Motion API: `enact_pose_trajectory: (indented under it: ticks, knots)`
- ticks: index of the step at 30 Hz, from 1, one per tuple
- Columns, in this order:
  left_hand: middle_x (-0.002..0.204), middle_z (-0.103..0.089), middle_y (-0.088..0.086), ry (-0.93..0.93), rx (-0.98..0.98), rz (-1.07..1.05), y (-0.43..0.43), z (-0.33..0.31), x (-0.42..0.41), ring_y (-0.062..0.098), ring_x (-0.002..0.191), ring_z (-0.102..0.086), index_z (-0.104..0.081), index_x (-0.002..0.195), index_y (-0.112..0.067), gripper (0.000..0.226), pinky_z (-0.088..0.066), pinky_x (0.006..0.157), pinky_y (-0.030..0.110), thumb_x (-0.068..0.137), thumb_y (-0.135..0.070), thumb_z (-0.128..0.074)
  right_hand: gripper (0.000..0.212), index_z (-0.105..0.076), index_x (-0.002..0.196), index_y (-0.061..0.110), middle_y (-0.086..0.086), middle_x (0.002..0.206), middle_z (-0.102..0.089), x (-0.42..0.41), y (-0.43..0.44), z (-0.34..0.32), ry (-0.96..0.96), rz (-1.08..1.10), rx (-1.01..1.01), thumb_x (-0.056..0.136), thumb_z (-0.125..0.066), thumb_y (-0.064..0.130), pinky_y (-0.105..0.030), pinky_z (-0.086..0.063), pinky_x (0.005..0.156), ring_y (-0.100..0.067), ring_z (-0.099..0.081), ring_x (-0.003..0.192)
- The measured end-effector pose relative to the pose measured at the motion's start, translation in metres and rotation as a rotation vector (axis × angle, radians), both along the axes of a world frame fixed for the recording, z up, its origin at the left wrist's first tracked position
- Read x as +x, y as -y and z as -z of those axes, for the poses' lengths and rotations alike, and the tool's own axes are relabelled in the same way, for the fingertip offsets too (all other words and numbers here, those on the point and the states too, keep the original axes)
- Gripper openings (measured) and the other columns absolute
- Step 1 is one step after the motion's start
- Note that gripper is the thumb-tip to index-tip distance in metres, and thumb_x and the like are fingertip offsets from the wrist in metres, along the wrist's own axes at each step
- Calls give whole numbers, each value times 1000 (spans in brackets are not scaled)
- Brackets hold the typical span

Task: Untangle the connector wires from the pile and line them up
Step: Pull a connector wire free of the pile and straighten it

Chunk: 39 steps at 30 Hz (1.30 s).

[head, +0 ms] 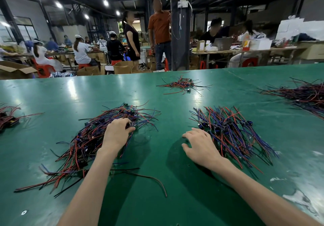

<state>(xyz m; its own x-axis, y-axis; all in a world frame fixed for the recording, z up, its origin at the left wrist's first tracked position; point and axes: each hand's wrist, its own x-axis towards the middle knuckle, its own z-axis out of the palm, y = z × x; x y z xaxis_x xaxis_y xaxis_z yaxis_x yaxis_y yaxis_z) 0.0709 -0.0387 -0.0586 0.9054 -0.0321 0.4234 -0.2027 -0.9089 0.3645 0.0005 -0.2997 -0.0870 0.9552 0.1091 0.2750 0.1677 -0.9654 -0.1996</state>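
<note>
A tangled pile of red, blue and black connector wires (pixel 84 143) lies on the green table (pixel 154 182) at the left. My left hand (pixel 116 134) lies on the pile's right side, fingers curled round a small dark connector among the wires. A second heap of wires (pixel 229 133), with strands running roughly parallel, sits to the right. My right hand (pixel 199 145) rests with spread fingers on the table at that heap's left edge, touching its nearest strands. A few loose wires (pixel 149 178) trail between my forearms.
More wire heaps lie on the table: a small one (pixel 184 84) at the far middle, a large one (pixel 305 94) at the far right, another (pixel 8 117) at the left edge. Beyond the table's far edge, people stand and sit at benches among cardboard boxes.
</note>
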Motion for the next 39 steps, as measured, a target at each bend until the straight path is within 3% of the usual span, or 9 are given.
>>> enact_pose_trajectory:
  ticks: [2, 7, 9, 12, 17, 21, 26, 31, 39]
  knots:
    - [98, -70, 14, 115, -10, 6, 3, -4, -4, 32, 92, -62, -68, 105, -6, 26, -47, 81, 39, 88, -25, -65, 41, -51, 133, 19, 4, 137, -52, 0, 0, 0, 2, -2, 6, 95, -46, 33, -37, -14, 116, -16, -28, 139]
    - [90, -71, 14, 614, -144, 129, 16, -21, -20, 29, 79, -65, -68, 107, -1, 26, -54, 75, 39, 84, -10, -70, 39, -52, 132, 21, 5, 135, -54, -2, -2, 0, 49, -21, 35, 95, -47, 33, -34, -13, 115, -15, -30, 137]
    - [87, -69, 11, 698, -150, 211, 23, -23, -25, 27, 77, -63, -67, 107, 0, 25, -54, 73, 38, 82, -4, -71, 38, -53, 131, 22, 4, 133, -55, -2, -3, -1, 74, -45, 52, 95, -49, 33, -31, -14, 113, -14, -33, 136]
    - [86, -68, 10, 646, -82, 337, 42, -19, -33, 27, 77, -63, -68, 106, 0, 27, -52, 73, 39, 79, 2, -70, 34, -60, 125, 19, 2, 124, -61, -4, -7, -6, 35, -142, 228, 93, -56, 31, -26, -28, 107, -14, -45, 125]
    - [94, -69, 11, 407, -45, 581, 75, -4, -47, 28, 87, -65, -68, 104, 0, 29, -44, 81, 33, 75, 6, -65, 14, -66, 105, 18, -3, 100, -70, -13, -23, -21, -292, -268, 1080, 94, -57, 18, -21, -44, 87, -8, -61, 91]
    - [111, -67, 9, 267, -187, 643, 88, 7, -52, 23, 100, -63, -61, 120, -3, 35, -44, 91, 23, 85, 0, -62, 12, -64, 100, 15, -2, 88, -70, -14, -21, -27, -367, -257, 1390, 94, -54, 17, -21, -47, 69, -12, -65, 73]
    - [120, -66, 3, 197, -279, 645, 93, 9, -55, 16, 109, -62, -54, 128, -10, 45, -44, 96, 24, 85, -2, -65, 11, -68, 92, 9, -3, 77, -68, -11, -13, -28, -325, -217, 1585, 90, -58, 8, -19, -50, 56, -9, -61, 58]
    - [128, -61, -3, 91, -368, 680, 96, 10, -59, -3, 116, -55, -49, 136, -13, 59, -40, 99, 11, 82, 3, -67, 9, -69, 84, 4, -4, 70, -66, -9, -9, -27, -290, -175, 1662, 75, -69, 7, -19, -48, 51, -9, -53, 50]
    - [131, -52, -13, 15, -418, 678, 100, 8, -66, -2, 119, -53, -41, 142, -16, 68, -45, 103, 27, 82, 0, -68, 14, -71, 75, 12, 0, 65, -64, -6, -8, -26, -316, -156, 1710, 62, -75, 14, -17, -48, 51, -8, -56, 53]
